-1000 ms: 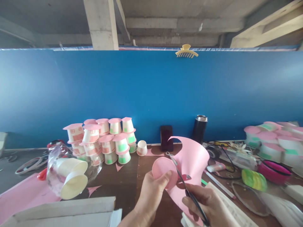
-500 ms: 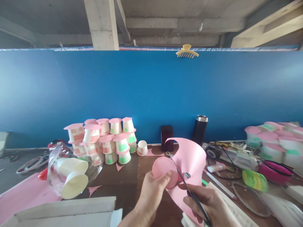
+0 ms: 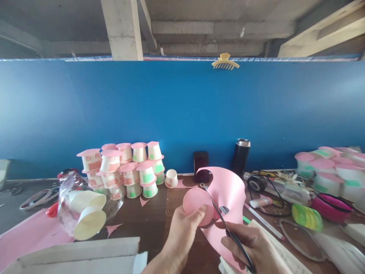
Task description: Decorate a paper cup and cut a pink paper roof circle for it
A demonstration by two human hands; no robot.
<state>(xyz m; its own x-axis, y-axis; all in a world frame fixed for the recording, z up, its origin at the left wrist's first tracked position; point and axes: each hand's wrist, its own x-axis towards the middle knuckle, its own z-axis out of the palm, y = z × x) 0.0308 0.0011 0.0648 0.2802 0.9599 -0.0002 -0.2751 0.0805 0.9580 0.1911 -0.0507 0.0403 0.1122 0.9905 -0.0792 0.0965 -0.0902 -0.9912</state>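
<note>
A broad, flat blue panel (image 3: 171,106) is seen across the background, above a dark brown tabletop (image 3: 152,222). At the left, small white paper cups with pink paper tops (image 3: 128,173) are stacked in rows. Right of centre, a large sheet of pink paper (image 3: 234,186) is curled in a loose arc. In its curve, a long, slim tool with a black handle (image 3: 238,247) is gripped by the curled fingers of the right hand (image 3: 252,241). At the tool's left, near the centre, a flat, round pink disc (image 3: 194,199) is pinched by the left hand (image 3: 182,230), with the thumb laid on top and the other fingers mostly hidden; whether disc and sheet are joined cannot be told.
</note>
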